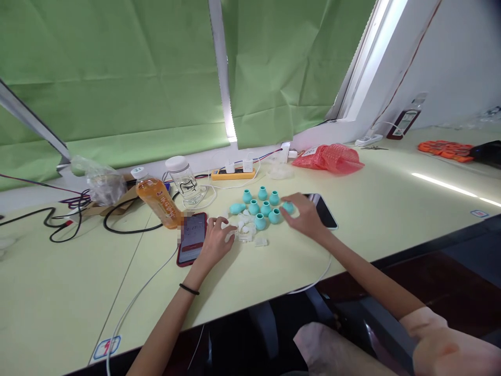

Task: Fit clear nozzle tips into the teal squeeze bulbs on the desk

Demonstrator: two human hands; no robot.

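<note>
On the table stands a cluster of several teal bulb-shaped pieces [265, 209], most upright with round openings on top. One teal bulb [237, 209] lies on its side at the left. My right hand [305, 215] is at the cluster's right edge, thumb and forefinger around another teal bulb [288, 207], partly hidden by the fingers. My left hand [217, 237] rests palm down beside small translucent plastic pieces [246, 227], its fingers bent and apart. Its thumb and forefinger are near these pieces, with no held piece visible. A small clear plastic piece [261, 242] lies in front.
Beside my left hand lies a red-edged phone [192, 240]; another phone [324, 211] is behind my right hand. An orange drink bottle [158, 201], a clear jar [185, 183], a power strip [233, 174] and a red bubble-wrap bag [331, 159] stand farther back. Cables cross the table.
</note>
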